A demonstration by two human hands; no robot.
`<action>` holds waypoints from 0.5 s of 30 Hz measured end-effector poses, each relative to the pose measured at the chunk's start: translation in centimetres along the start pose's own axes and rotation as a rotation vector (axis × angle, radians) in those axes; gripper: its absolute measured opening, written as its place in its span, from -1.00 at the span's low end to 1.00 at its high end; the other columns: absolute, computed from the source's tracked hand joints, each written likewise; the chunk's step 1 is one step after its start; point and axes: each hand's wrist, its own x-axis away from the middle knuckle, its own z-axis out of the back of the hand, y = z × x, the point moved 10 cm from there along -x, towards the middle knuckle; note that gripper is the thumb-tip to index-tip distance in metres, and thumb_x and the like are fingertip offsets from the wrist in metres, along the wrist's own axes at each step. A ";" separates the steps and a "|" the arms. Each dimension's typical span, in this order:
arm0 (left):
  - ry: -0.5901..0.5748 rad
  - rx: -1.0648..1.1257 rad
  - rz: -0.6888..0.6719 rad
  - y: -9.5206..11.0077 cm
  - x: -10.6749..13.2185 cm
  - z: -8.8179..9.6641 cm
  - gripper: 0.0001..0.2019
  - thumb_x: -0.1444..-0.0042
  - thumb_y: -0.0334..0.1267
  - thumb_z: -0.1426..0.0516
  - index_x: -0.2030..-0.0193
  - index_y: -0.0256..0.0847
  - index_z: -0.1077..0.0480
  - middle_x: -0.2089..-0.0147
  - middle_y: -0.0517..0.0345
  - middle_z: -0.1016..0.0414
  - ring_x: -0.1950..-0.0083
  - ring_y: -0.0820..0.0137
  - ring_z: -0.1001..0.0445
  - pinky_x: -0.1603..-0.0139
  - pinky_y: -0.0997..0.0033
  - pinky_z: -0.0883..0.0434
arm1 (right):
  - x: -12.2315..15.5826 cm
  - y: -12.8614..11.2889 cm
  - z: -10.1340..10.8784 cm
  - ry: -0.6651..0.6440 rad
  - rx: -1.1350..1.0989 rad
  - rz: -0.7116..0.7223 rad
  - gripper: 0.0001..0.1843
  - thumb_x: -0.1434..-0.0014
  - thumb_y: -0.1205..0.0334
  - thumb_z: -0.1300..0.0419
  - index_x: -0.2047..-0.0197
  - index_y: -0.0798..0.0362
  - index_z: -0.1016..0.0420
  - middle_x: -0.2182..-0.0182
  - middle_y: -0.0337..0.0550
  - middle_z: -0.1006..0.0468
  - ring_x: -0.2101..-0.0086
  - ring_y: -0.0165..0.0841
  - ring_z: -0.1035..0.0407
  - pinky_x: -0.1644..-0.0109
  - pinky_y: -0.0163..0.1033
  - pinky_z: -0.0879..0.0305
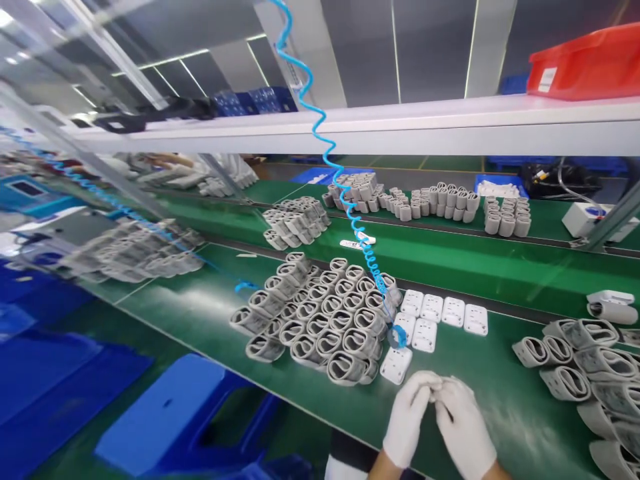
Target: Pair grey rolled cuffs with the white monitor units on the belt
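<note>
Both my hands wear white gloves and meet at the fingertips over the green tabletop point(370, 417) near its front edge. My left hand point(410, 413) has its fingers pinched together. My right hand point(463, 423) is closed against it, fingers curled; whatever lies between them is hidden. Just beyond the left hand lies a white plastic plate point(397, 365) with small holes. Several similar white plates point(425, 335) lie in rows behind it. To their left, many grey rolled cuffs point(345, 367) stand packed together. More grey rolled cuffs point(565, 383) are heaped at the right.
A blue coiled cord point(313, 110) hangs down to the plates. Behind the tabletop runs a green conveyor point(450, 250), with more grey rolls point(507, 220) on the far side. A white shelf point(425, 133) crosses above, carrying a red bin point(585, 63). A blue stool point(165, 413) stands front left.
</note>
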 end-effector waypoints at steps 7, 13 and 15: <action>0.163 0.201 0.001 3.6 -8.6 -1.0 -0.26 -0.18 0.10 -0.40 -0.42 -0.19 -0.44 -0.05 -0.12 -0.72 0.09 0.15 -0.69 0.04 0.16 -0.63 | -0.7 -0.4 0.3 0.019 -0.125 -0.006 -0.60 -0.30 0.48 -0.10 0.12 -0.08 -0.73 0.06 -0.12 -0.78 -0.07 -0.18 -0.64 -0.38 0.11 -0.44; 0.373 0.502 -0.141 9.7 -17.6 -0.8 -0.45 -0.29 -0.14 -0.23 -0.40 -0.03 -0.36 -0.28 0.03 -0.66 -0.24 0.11 -0.66 -0.53 -0.20 -0.38 | -2.2 -0.1 -2.3 -0.087 -0.092 -0.005 -0.73 -0.06 0.40 -0.24 0.26 -0.07 -0.73 0.14 -0.26 -0.82 -0.03 -0.24 -0.69 -0.37 -0.08 -0.44; 0.450 0.546 -0.206 11.1 -19.3 -0.2 -0.51 -0.31 -0.15 -0.16 -0.36 -0.02 -0.34 -0.28 0.14 -0.65 -0.34 0.10 -0.61 -0.58 -0.23 -0.32 | -2.8 0.2 -3.4 -0.176 -0.067 0.005 -0.77 -0.06 0.36 -0.27 0.26 -0.06 -0.74 0.13 -0.27 -0.83 -0.02 -0.27 -0.71 -0.33 -0.19 -0.47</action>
